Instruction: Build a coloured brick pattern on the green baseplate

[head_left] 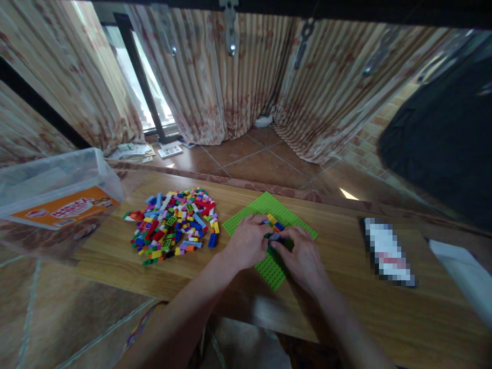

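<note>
A green studded baseplate (271, 274) lies turned cornerwise on the wooden table, with yellow (271, 219) and blue bricks (280, 226) on it, partly covered by my fingers. My left hand (248, 242) is closed over the left part of the plate; whatever its fingertips hold is hidden. From the right, my right hand (304, 255) pinches a small grey-blue brick (274, 237) between thumb and fingers, low over the plate. Both hands' fingertips nearly meet there. Left of the plate spreads a heap of loose multicoloured bricks (177, 223).
A clear plastic box (111, 171) with an orange label stands at the table's left end. Right of my hands lies a blurred-out flat object (388, 251), with a white sheet (461, 271) farther right. A dark covered shape (442, 123) rises beyond the table at right.
</note>
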`<control>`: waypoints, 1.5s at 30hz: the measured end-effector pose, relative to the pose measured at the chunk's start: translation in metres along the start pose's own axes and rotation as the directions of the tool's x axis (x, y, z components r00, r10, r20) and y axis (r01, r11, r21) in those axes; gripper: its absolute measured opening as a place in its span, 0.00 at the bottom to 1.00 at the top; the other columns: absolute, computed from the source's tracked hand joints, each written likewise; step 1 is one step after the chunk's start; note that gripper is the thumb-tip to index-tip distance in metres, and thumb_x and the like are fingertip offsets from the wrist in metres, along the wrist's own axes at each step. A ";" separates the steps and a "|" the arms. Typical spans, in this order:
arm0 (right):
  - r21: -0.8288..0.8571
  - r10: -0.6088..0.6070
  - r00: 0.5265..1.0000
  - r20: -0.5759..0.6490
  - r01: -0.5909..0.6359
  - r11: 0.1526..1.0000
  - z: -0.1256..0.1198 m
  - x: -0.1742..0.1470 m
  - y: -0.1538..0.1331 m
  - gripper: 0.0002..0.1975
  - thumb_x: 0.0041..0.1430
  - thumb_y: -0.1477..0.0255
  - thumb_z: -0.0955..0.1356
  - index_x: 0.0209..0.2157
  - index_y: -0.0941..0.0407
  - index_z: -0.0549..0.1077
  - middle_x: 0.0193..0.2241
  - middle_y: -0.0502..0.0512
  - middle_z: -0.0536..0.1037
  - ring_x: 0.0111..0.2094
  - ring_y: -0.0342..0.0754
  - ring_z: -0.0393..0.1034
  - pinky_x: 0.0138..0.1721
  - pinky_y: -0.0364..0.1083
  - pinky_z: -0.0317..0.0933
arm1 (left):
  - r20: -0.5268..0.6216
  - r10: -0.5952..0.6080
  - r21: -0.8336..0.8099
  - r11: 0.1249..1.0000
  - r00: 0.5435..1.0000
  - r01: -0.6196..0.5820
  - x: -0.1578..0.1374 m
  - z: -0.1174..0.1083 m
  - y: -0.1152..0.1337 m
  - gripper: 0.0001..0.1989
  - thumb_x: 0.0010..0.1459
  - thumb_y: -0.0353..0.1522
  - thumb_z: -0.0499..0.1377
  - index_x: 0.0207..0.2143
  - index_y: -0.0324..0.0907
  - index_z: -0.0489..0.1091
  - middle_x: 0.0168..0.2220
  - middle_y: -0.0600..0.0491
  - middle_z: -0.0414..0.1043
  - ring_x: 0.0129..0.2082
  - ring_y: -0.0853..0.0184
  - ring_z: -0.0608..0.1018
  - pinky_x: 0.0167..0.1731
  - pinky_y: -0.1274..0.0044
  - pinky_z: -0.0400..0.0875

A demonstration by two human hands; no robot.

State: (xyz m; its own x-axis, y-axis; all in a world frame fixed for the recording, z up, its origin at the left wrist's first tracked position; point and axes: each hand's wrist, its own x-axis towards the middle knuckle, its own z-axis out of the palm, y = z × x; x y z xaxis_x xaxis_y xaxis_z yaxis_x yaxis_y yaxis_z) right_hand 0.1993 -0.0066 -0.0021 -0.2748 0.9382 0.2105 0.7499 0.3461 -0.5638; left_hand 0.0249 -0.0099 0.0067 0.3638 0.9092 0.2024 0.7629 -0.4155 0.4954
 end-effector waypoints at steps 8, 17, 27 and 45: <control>-0.017 0.003 1.000 -0.007 -0.003 1.000 0.002 -0.001 0.001 0.08 0.54 0.65 0.71 0.32 0.55 0.72 0.36 0.57 0.75 0.42 0.56 0.66 0.42 0.53 0.61 | 0.005 -0.001 -0.027 1.000 1.000 0.002 0.000 0.002 -0.003 0.13 0.58 0.26 0.55 0.41 0.46 0.78 0.51 0.49 0.71 0.52 0.60 0.72 0.56 0.65 0.66; 0.080 0.031 0.999 -0.037 -0.028 0.996 0.003 -0.001 0.003 0.08 0.54 0.64 0.70 0.33 0.54 0.73 0.36 0.56 0.76 0.41 0.54 0.68 0.43 0.53 0.61 | -0.005 -0.045 -0.076 0.996 0.999 0.045 0.001 0.005 -0.002 0.14 0.56 0.25 0.56 0.42 0.44 0.78 0.53 0.48 0.71 0.54 0.59 0.71 0.58 0.62 0.64; 0.027 0.019 0.999 -0.048 -0.018 0.999 0.004 -0.001 0.004 0.10 0.54 0.62 0.71 0.32 0.54 0.73 0.36 0.56 0.75 0.42 0.56 0.67 0.44 0.55 0.61 | 0.002 -0.084 -0.122 0.989 0.996 0.084 0.002 0.003 0.004 0.14 0.53 0.21 0.56 0.37 0.40 0.77 0.54 0.47 0.71 0.54 0.57 0.71 0.56 0.62 0.67; -0.026 -0.008 1.000 0.022 0.008 1.000 -0.004 0.001 0.003 0.08 0.53 0.64 0.70 0.32 0.54 0.74 0.34 0.54 0.75 0.40 0.53 0.68 0.43 0.52 0.62 | -0.022 -0.071 -0.094 0.993 0.997 0.069 -0.001 0.006 0.005 0.10 0.54 0.24 0.57 0.35 0.43 0.77 0.52 0.51 0.73 0.52 0.60 0.73 0.55 0.63 0.66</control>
State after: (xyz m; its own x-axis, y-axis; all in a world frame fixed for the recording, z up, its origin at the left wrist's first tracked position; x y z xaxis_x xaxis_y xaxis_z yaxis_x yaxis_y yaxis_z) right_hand 0.2039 -0.0041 -0.0004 -0.2938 0.9353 0.1973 0.7630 0.3538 -0.5409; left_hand 0.0313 -0.0126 0.0042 0.2967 0.9369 0.1851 0.7326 -0.3476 0.5852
